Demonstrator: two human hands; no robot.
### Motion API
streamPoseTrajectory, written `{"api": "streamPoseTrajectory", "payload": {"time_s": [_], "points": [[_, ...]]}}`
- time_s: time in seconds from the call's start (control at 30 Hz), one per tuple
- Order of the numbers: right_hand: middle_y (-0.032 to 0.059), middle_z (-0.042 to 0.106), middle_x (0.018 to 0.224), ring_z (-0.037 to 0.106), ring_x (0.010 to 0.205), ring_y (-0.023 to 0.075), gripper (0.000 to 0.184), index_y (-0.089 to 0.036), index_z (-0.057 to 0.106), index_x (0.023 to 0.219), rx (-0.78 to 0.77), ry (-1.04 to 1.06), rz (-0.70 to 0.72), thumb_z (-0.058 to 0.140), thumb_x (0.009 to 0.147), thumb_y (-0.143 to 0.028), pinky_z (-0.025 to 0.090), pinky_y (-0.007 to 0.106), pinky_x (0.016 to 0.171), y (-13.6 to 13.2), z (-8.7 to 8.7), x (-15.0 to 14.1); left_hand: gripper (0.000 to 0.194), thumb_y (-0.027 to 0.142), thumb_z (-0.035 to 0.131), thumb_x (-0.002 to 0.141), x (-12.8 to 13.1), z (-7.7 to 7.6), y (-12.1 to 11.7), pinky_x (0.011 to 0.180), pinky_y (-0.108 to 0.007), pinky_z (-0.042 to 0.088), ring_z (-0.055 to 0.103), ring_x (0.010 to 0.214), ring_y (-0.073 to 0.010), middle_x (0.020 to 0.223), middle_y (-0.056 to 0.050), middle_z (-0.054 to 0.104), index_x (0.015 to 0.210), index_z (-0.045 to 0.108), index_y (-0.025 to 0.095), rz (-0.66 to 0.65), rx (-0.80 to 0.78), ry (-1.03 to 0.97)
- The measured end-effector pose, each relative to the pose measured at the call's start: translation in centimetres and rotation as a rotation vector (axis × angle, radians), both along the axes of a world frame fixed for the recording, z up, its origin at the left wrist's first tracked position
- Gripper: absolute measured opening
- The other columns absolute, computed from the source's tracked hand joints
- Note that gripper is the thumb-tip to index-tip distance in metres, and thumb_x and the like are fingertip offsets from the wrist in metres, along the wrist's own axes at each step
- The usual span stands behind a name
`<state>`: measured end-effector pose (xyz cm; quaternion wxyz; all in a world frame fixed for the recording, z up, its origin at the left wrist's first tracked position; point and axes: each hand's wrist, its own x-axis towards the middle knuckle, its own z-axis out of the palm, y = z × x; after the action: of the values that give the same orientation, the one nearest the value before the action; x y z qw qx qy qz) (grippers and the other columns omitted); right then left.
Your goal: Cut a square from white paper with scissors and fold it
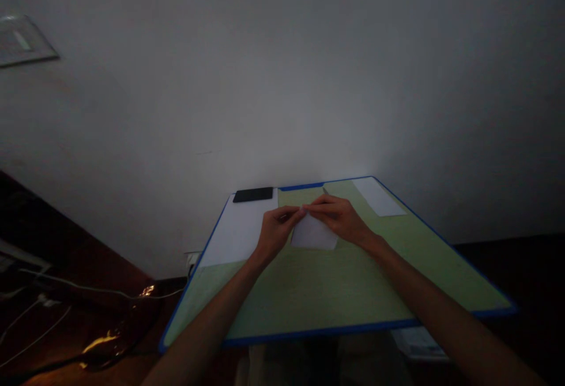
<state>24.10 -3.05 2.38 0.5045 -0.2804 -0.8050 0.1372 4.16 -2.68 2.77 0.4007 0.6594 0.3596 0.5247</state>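
Over the middle of a pale green table with a blue edge (pixel 273 309), my two hands meet at the fingertips. Both pinch the upper part of a small white sheet of paper (pixel 314 234), whose lower part spreads below them. My left hand (pixel 279 230) is closed at its left side, thumb against the fingers. From the right, my right hand (pixel 338 214) pinches at the same spot. The fingers cover the paper's top, so any fold there is hidden. Behind my right hand, the tip of a thin grey object (pixel 325 191) shows; its kind is unclear.
A large white sheet (pixel 238 230) lies at the table's left, with a flat black rectangular object (pixel 253 195) on its far end. Another white paper strip (pixel 380 196) lies at the far right. The wall (pixel 282 80) stands behind the table. Cables (pixel 110 293) run at the left.
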Motion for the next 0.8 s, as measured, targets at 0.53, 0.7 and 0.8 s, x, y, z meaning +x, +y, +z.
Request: {"api": "streamPoseTrajectory", "payload": {"time_s": [0.53, 0.7, 0.8], "points": [[0.0045, 0.070, 0.097, 0.065, 0.087, 0.0169, 0.030, -0.033, 0.070, 0.121, 0.030, -0.014, -0.044, 0.058, 0.095, -0.022, 0.052, 0.031, 0.078, -0.52, 0.27, -0.38, 0.021, 0.037, 0.077, 0.076, 0.03, 0.17, -0.19, 0.079, -0.035, 0.058, 0.072, 0.081, -0.0226, 0.087, -0.008, 0.078, 0.084, 0.079, 0.018, 0.009, 0.007, 0.014], [0.0048, 0.070, 0.096, 0.065, 0.087, 0.0170, 0.029, -0.032, 0.070, 0.120, 0.018, -0.012, -0.034, 0.057, 0.096, -0.024, 0.052, 0.031, 0.078, -0.51, 0.30, -0.32, 0.023, 0.039, 0.076, 0.077, 0.05, 0.14, -0.13, 0.077, -0.035, 0.058, 0.072, 0.081, -0.0225, 0.086, -0.008, 0.078, 0.084, 0.079, 0.018, -0.004, 0.019, 0.013], [0.0049, 0.070, 0.096, 0.065, 0.086, 0.0168, 0.029, -0.032, 0.071, 0.120, 0.016, -0.004, -0.026, 0.057, 0.095, -0.025, 0.052, 0.031, 0.077, -0.53, 0.34, -0.36, 0.022, 0.038, 0.076, 0.077, 0.08, 0.14, -0.20, 0.079, -0.034, 0.057, 0.071, 0.081, -0.0219, 0.087, -0.008, 0.078, 0.085, 0.078, 0.017, -0.013, 0.014, 0.008]]}}
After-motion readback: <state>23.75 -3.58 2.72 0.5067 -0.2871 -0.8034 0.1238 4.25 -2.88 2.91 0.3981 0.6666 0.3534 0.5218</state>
